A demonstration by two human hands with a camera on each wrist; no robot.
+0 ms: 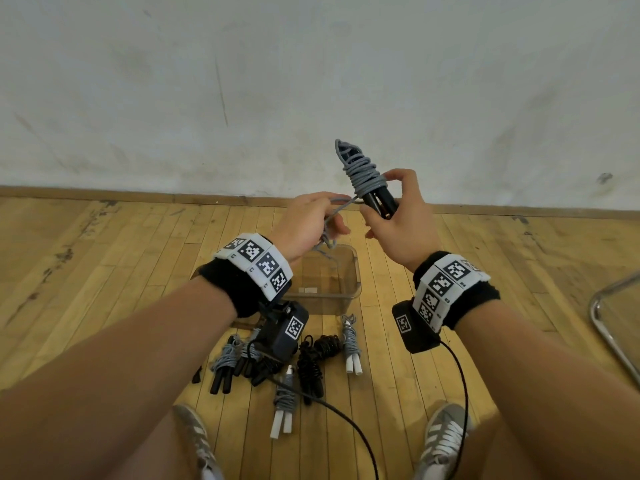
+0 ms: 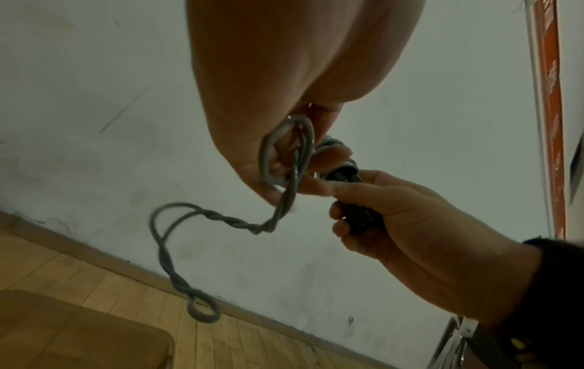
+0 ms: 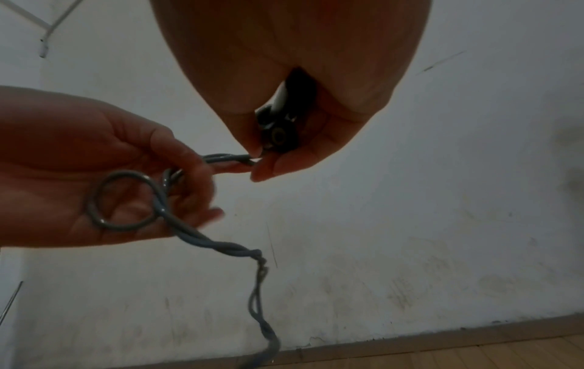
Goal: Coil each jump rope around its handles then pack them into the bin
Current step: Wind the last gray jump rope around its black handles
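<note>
From the head view, the right hand (image 1: 398,216) grips the black handles (image 1: 379,201), grey rope (image 1: 363,174) coiled round them, above the bin (image 1: 356,271). At the left wrist, the left hand (image 2: 271,154) pinches the twisted tail (image 2: 221,219), which could kink. At the right wrist the handle ends (image 3: 279,134) seem loosely clasped; they might slip.

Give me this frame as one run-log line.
phase: coiling grey rope | right hand: grips black handles | left hand: holds loose rope tail | bin: no ropes visible | floor: coiled ropes waiting
</note>
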